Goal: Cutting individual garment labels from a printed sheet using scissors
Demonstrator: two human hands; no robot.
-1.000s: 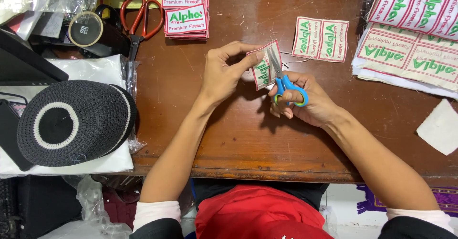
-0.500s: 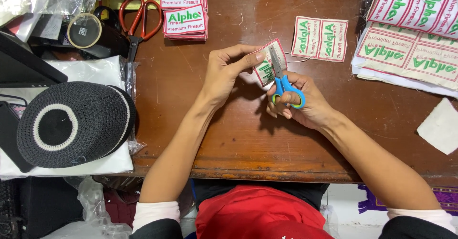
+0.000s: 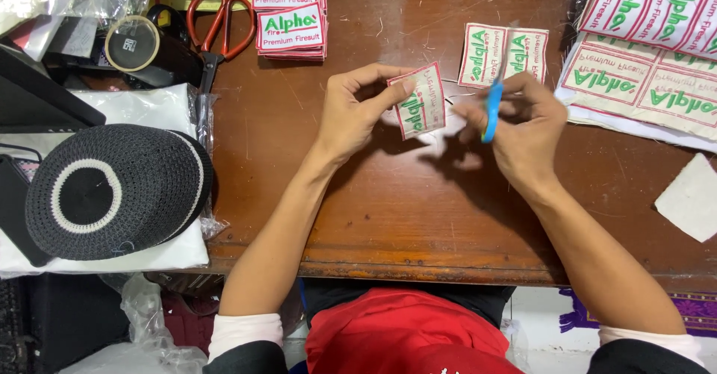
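Carefully: left hand (image 3: 357,113) pinches the patch (image 3: 420,100) taut; right hand (image 3: 523,124), gripping blue scissors (image 3: 493,109), should trim close along its border.

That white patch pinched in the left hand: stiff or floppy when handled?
Probably fairly stiff: the patch stands flat out from the left hand without drooping. Likely light, since fingertips alone hold it. The right hand holds blue-handled scissors clear of it.

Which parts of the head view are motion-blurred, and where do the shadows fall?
Head view: right hand and blue-handled scissors smeared by motion; left hand and the label it pinches fairly sharp. Soft shadows lie on the brown table beneath both hands. No strong glare.
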